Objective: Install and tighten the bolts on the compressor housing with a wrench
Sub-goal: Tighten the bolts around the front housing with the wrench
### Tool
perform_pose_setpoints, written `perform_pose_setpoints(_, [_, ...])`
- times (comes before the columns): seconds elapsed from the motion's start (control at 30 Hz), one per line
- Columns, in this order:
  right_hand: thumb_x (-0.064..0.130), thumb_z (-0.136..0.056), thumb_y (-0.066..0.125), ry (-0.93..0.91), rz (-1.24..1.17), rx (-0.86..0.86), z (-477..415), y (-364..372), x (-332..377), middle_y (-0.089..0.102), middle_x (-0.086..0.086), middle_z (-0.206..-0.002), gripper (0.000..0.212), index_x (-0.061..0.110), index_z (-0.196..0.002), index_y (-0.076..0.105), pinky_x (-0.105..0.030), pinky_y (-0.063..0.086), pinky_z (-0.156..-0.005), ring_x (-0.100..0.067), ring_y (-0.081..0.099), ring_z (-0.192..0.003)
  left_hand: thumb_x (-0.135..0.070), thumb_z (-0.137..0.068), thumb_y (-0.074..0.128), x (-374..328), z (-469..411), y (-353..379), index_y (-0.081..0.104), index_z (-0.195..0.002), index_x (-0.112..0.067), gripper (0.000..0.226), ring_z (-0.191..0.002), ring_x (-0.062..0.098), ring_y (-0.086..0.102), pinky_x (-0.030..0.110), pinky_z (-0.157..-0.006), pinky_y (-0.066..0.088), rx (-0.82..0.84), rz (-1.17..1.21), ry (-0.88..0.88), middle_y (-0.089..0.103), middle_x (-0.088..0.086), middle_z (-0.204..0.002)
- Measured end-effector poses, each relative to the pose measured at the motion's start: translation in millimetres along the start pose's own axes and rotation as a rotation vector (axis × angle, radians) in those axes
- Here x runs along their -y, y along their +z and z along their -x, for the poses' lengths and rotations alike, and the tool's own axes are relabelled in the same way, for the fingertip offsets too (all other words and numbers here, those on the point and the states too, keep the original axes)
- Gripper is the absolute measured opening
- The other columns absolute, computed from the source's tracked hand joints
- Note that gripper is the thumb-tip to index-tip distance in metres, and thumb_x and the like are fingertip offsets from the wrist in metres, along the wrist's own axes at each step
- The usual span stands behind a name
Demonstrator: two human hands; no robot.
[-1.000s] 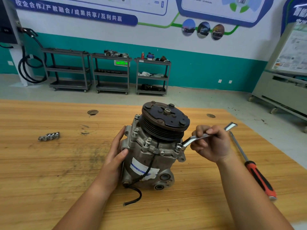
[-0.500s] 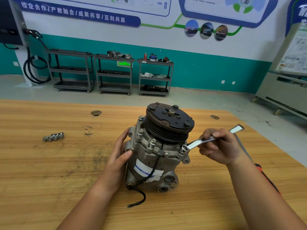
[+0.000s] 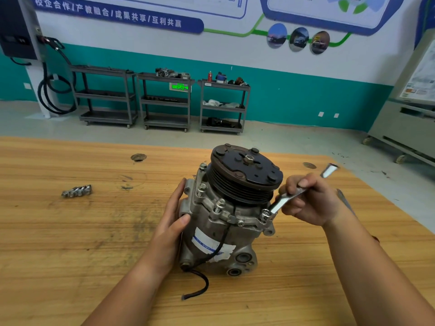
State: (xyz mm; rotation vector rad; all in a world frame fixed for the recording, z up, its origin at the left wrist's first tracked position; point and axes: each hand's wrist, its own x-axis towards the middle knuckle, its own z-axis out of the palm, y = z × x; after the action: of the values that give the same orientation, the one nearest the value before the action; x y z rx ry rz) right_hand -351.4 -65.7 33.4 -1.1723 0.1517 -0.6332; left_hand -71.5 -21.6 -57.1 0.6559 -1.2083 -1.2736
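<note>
1. Several loose bolts (image 3: 77,190) lay far left on the table (image 3: 70,243), well apart from the work; prob. spares awaiting install.
2. Person's left hand (image 3: 173,222) pressed flat vs. the compressor housing (image 3: 211,234), fingers straight, bracing it against torque.
3. Housing stood mid-table, pulley end up.
4. At right, the wrench (image 3: 280,203) head sat on the front-right bolt (image 3: 265,214); the right hand (image 3: 310,201) curled round its shaft for leverage.

the right hand (image 3: 310,201) covers the middle of the wrench (image 3: 278,204), and the wrench's far tip is blurred. a grey shaft (image 3: 345,200) beside that wrist is mostly hidden by the arm. the metal pieces (image 3: 76,191) at left are too small to identify.
</note>
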Motion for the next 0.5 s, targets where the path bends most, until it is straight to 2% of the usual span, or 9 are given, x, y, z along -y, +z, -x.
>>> perform_pose_setpoints(0.1, [0.027, -0.079, 0.059, -0.12, 0.176, -0.205, 20, 16, -6, 0.062, 0.0, -0.059, 0.023, 0.01, -0.084, 0.074, -0.022, 0.024, -0.048, -0.015, 0.03, -0.052, -0.063, -0.051, 0.081, 0, -1, 0, 0.037, -0.141, -0.044, 0.102, -0.129, 0.012, 0.05, 0.029, -0.094, 0.05, 0.004, 0.002, -0.007, 0.048, -0.013, -0.144])
perform_pose_setpoints(0.17, [0.037, -0.071, 0.066, -0.223, 0.33, -0.411, 33, 33, -13, 0.056, -0.001, -0.05, 0.025, 0.014, -0.077, 0.075, -0.021, 0.025, -0.046, -0.016, 0.027, -0.046, -0.053, -0.053, 0.08, 2, -2, -2, 0.038, -0.141, -0.04, 0.098, -0.128, 0.016, 0.051, 0.034, -0.097, 0.048, 0.007, 0.012, -0.002, 0.051, -0.008, -0.143])
perform_pose_setpoints(0.23, [0.037, -0.071, 0.065, -0.343, 0.433, -0.585, 42, 51, -25, 0.053, -0.003, -0.046, 0.024, 0.016, -0.074, 0.075, -0.02, 0.025, -0.045, -0.014, 0.03, -0.042, -0.041, -0.06, 0.068, 5, -4, -3, 0.037, -0.141, -0.036, 0.087, -0.123, 0.017, 0.056, 0.03, -0.091, 0.052, 0.006, 0.02, 0.01, 0.059, -0.009, -0.134])
perform_pose_setpoints(0.27, [0.031, -0.075, 0.059, -0.397, 0.465, -0.66, 45, 60, -33, 0.054, -0.005, -0.046, 0.021, 0.016, -0.074, 0.075, -0.02, 0.025, -0.045, -0.013, 0.034, -0.042, -0.04, -0.061, 0.065, 6, -4, -4, 0.038, -0.14, -0.036, 0.084, -0.12, 0.017, 0.058, 0.027, -0.088, 0.053, 0.007, 0.024, 0.009, 0.062, -0.009, -0.13])
perform_pose_setpoints(0.37, [0.012, -0.074, 0.037, -0.498, 0.554, -0.891, 52, 89, -56, 0.059, -0.014, -0.051, 0.04, 0.019, -0.075, 0.076, -0.019, 0.026, -0.044, -0.013, 0.043, -0.043, -0.041, -0.063, 0.064, 6, -5, -5, 0.039, -0.139, -0.039, 0.08, -0.119, 0.019, 0.059, 0.029, -0.087, 0.053, 0.009, 0.022, 0.001, 0.062, -0.006, -0.129])
perform_pose_setpoints(0.5, [0.012, -0.074, 0.045, -0.536, 0.777, -1.052, 49, 137, -75, 0.072, -0.013, -0.073, 0.037, 0.025, -0.093, 0.075, -0.016, 0.035, -0.044, -0.013, 0.054, -0.053, -0.048, -0.059, 0.078, 4, -4, -3, 0.037, -0.142, -0.035, 0.094, -0.122, 0.021, 0.057, 0.032, -0.091, 0.052, 0.011, 0.016, -0.006, 0.059, -0.001, -0.135])
